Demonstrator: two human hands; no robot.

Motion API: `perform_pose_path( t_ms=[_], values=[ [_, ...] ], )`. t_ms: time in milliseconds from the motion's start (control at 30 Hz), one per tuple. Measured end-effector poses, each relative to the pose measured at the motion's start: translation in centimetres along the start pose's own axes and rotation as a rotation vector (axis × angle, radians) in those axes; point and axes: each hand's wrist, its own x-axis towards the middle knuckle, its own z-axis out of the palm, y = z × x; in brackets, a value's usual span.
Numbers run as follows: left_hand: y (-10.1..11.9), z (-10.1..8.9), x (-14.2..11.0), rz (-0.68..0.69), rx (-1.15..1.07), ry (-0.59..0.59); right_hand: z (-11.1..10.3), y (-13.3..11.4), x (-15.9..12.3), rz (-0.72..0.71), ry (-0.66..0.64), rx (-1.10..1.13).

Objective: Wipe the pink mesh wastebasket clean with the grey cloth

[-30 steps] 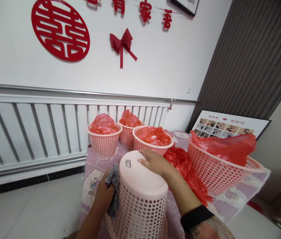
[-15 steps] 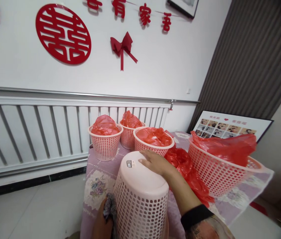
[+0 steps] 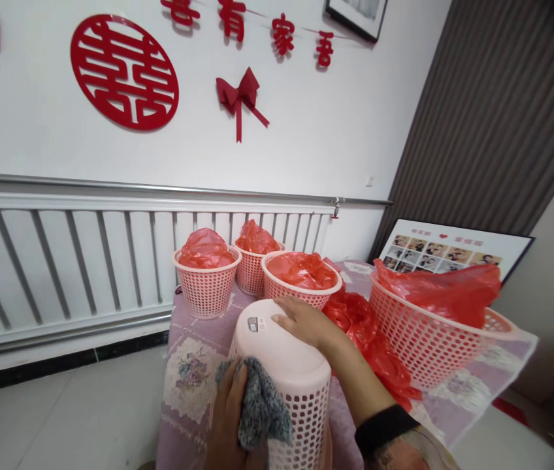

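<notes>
An upside-down pink plastic basket (image 3: 301,411) with perforated sides stands at the near edge of the table, its solid base facing up with a small label on it. My right hand (image 3: 304,321) lies on the far right part of that base, fingers resting on the plastic and holding nothing I can see. Against the basket's left side, my left hand (image 3: 228,411) presses a grey-blue cloth (image 3: 261,405), with the fingers closed on it. The cloth covers part of the perforated wall just below the base.
Behind stand three pink baskets (image 3: 207,290) with red plastic bags in them. A larger bag-lined basket (image 3: 419,339) is at right, beside crumpled red bags (image 3: 355,320). A flowered cloth covers the table (image 3: 193,372). A photo board (image 3: 458,245) and a radiator (image 3: 110,261) are beyond.
My left hand has moved up along the basket's left side with the cloth, which now shows more fully. The right hand stays on the base. The view has shifted slightly.
</notes>
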Motion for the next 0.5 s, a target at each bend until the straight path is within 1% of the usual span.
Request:
perform_pose_path(
  t_ms=[33,100,167,233,300,367,433,500],
  values=[
    [0.9,-0.3,1.0,0.035,0.003,0.015,0.0,0.0,0.0,0.006,-0.006,-0.003],
    [2.3,-1.1,3.1,0.022,-0.037,0.029,0.0,-0.1,0.1,0.017,-0.009,-0.011],
    [2.9,-2.0,5.3,-0.038,-0.094,0.023,0.1,-0.1,0.2,0.028,-0.012,-0.025],
    [2.8,-2.8,7.2,-0.124,-0.146,0.011,0.1,-0.1,0.3,0.033,-0.011,-0.036],
    [1.9,-3.2,8.7,-0.214,-0.166,0.001,0.0,-0.2,0.3,0.030,-0.014,-0.038],
    [0.1,-3.1,9.8,-0.271,-0.151,-0.011,-0.1,-0.2,0.2,0.030,-0.010,-0.028],
    [-2.2,-2.6,10.1,-0.310,-0.123,-0.037,-0.1,-0.3,0.1,0.030,-0.006,-0.015],
    [-4.7,-1.9,9.7,-0.372,-0.103,-0.056,-0.2,-0.3,0.1,0.028,-0.004,-0.006]
  ],
)
